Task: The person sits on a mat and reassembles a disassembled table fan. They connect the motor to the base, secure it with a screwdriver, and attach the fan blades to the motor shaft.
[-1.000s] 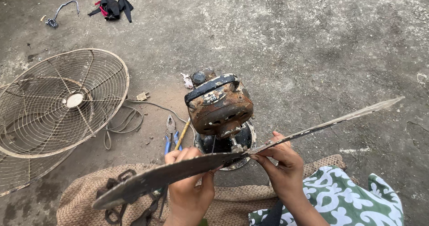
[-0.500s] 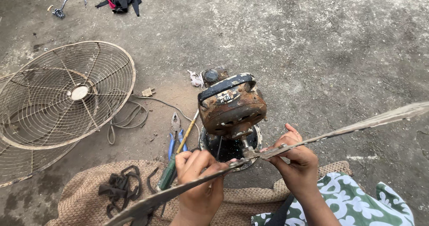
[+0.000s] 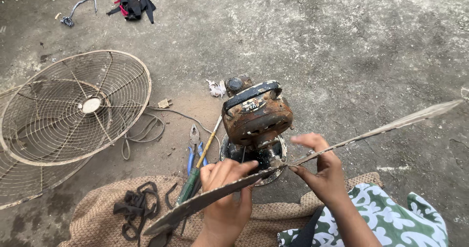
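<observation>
Rusted fan motor (image 3: 257, 114) stands on bare concrete floor (image 3: 351, 47), shaft end toward the person, with the metal fan blade (image 3: 312, 156) set across its front; blade spans from lower left, over the brown woven mat (image 3: 97, 213), to a tip high on the right. Left hand (image 3: 227, 198) lies under the blade's left vane near the hub, fingers curled up and pressed against the metal, thumb on top. Right hand (image 3: 320, 171) pinches the right vane's edge close to the hub between thumb and forefinger, remaining fingers loosely spread. Step in hand, by my reading: working the blade on or off the motor shaft; which of the two I cannot tell, and the hub joint is partly hidden. Next move would call for keeping the hub square to the shaft and both grips close in, since the vane edges look thin and ragged. Room: open concrete to the right and beyond the motor, so the long right vane swings free. Left side is tighter: pliers (image 3: 194, 147) with blue handles and a green-handled screwdriver (image 3: 195, 171) lie just beside the motor, a cable (image 3: 141, 130) loops nearby, and the wire fan guard (image 3: 73, 108) rests farther left. Black strap (image 3: 134, 208) lies on the mat under the left vane.
</observation>
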